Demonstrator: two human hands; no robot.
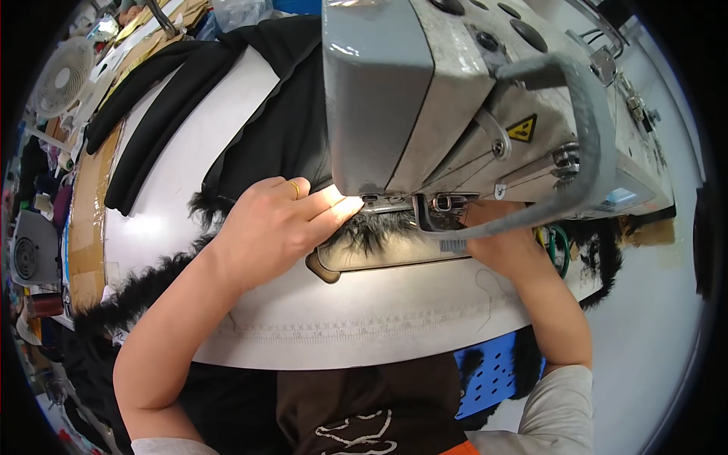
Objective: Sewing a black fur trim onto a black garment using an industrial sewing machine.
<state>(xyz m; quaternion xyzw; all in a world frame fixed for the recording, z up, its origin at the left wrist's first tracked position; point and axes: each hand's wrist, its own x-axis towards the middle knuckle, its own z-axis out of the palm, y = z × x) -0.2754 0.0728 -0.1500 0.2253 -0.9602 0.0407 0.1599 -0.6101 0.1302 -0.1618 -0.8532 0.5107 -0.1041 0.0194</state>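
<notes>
A grey sewing machine [379,106] stands over the white table, its lamp lighting the stitching area. My left hand [277,224], with a ring on one finger, has its fingers pressed together on the edge of a black garment [280,140] just left of the presser foot. Black fluffy trim [369,230] lies along that edge under the foot and trails off on both sides. My right hand [502,243] is at the right of the stitching area, under the machine's grey curved guard [580,144]. Its fingers are mostly hidden behind the machine parts.
The white table [356,334] has a ruler scale along its near edge, with loose thread on it. Behind the garment's long black strips [163,129] runs a taped cardboard edge [91,220]. A white fan [64,76] stands far left. A blue perforated panel [485,375] shows below the table.
</notes>
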